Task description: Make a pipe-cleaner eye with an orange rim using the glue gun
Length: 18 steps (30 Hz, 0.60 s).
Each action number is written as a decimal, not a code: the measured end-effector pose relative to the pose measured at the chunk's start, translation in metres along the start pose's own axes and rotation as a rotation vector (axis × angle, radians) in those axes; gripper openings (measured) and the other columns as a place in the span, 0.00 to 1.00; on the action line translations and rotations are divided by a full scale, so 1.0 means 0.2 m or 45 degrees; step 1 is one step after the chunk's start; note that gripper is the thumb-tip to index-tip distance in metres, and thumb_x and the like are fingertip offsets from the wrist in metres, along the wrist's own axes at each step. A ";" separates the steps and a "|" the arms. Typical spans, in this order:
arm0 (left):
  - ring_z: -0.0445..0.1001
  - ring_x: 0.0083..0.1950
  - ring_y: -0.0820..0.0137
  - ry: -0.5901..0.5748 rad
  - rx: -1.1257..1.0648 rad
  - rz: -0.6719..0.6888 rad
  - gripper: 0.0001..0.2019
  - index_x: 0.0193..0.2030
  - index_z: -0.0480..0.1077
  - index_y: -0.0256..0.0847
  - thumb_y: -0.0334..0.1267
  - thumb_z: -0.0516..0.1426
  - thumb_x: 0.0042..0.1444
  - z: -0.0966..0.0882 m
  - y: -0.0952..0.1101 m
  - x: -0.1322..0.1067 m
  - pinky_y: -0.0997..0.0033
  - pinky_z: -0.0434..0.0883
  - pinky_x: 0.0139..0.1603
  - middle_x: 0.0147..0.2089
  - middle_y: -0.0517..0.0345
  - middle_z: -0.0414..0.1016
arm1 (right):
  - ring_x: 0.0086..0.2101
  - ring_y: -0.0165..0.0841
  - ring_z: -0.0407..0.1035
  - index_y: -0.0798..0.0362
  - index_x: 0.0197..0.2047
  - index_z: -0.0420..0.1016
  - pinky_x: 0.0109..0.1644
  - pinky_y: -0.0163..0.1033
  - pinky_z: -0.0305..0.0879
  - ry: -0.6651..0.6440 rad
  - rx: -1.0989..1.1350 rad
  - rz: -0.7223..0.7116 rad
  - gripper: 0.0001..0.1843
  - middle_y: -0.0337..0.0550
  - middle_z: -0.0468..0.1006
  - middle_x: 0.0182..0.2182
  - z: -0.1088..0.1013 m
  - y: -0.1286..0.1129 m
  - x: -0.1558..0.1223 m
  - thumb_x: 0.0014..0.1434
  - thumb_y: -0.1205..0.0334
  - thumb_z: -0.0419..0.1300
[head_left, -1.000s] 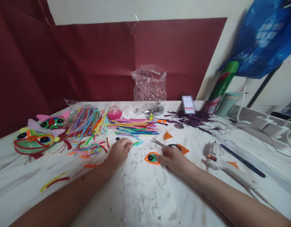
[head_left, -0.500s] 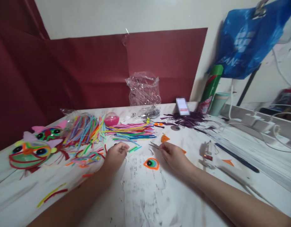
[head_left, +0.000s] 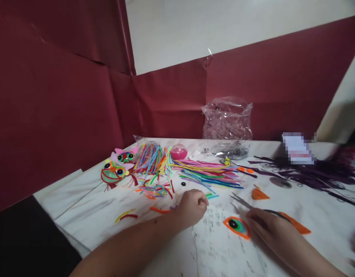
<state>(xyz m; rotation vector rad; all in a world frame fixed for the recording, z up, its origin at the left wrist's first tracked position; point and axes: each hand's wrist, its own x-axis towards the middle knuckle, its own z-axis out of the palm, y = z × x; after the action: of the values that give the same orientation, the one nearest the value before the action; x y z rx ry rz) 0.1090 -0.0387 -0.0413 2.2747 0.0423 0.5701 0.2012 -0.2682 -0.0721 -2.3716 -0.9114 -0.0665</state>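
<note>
My left hand [head_left: 191,206] is closed in a loose fist on the white table [head_left: 87,204], at the top left corner of a printed paper sheet [head_left: 220,250]. Whatever it holds is hidden. A small black bead [head_left: 183,184] lies just beyond it. My right hand [head_left: 269,231] rests on the table with its fingers curled around the handles of small scissors [head_left: 241,201], whose blades point left and away. An orange felt eye piece with a green centre [head_left: 237,226] lies on the paper right beside that hand's fingertips.
Coloured pipe cleaners [head_left: 206,173] are spread across the middle of the table. Two round craft faces [head_left: 112,173] sit at the left, with a pink ball [head_left: 179,152] and a clear plastic bag [head_left: 227,119] behind. Purple strands [head_left: 318,173] and orange felt scraps [head_left: 259,194] lie to the right.
My right hand left the eye piece and closed on the scissors. My left hand stayed closed near the black bead. The view swung to the left.
</note>
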 end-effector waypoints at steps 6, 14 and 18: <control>0.71 0.32 0.69 -0.066 -0.024 0.076 0.14 0.20 0.71 0.39 0.20 0.49 0.40 0.01 0.00 0.00 0.73 0.67 0.36 0.26 0.58 0.74 | 0.28 0.39 0.74 0.47 0.32 0.71 0.33 0.40 0.64 -0.060 -0.047 0.010 0.14 0.44 0.80 0.27 0.00 -0.01 0.00 0.60 0.51 0.49; 0.72 0.32 0.70 -0.098 -0.061 0.041 0.14 0.25 0.73 0.38 0.20 0.49 0.42 0.01 -0.01 0.00 0.75 0.67 0.34 0.29 0.58 0.75 | 0.26 0.40 0.74 0.48 0.31 0.71 0.26 0.39 0.60 0.039 -0.280 0.045 0.14 0.47 0.80 0.28 -0.02 0.02 0.00 0.57 0.50 0.49; 0.72 0.30 0.71 -0.105 -0.073 -0.022 0.13 0.33 0.75 0.37 0.23 0.52 0.44 0.02 -0.01 0.00 0.76 0.67 0.30 0.30 0.57 0.76 | 0.27 0.40 0.74 0.47 0.31 0.70 0.26 0.39 0.60 -0.010 -0.307 0.087 0.15 0.46 0.80 0.27 -0.03 0.00 0.01 0.58 0.50 0.48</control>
<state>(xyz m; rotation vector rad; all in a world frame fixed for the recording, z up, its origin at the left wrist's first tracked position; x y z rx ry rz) 0.1110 -0.0392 -0.0454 2.2373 0.0053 0.4624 0.2036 -0.2709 -0.0674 -2.6251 -0.8672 -0.1482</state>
